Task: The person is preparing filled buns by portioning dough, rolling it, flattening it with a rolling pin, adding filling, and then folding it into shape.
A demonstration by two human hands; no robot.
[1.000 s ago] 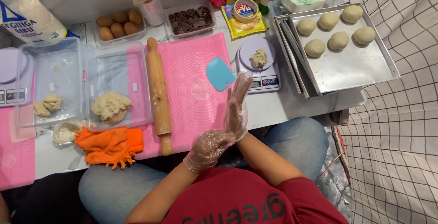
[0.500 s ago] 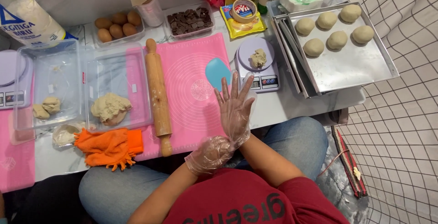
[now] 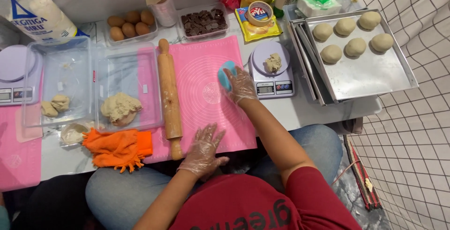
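Right hand [image 3: 240, 85]: gloved fingers closing on blue scraper [image 3: 225, 74], mid pink mat [image 3: 201, 94].
Left hand [image 3: 202, 150]: fingers spread, near mat edge.
Risk: slick glove may drop the scraper against the scale [image 3: 272, 70].

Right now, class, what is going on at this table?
A seated person in clear gloves works over a pink mat. The right hand lies on a blue scraper beside a scale that carries a dough lump. The left hand is spread open at the mat's near edge, holding nothing. A rolling pin lies along the mat's left side. Six dough balls sit on a tray.
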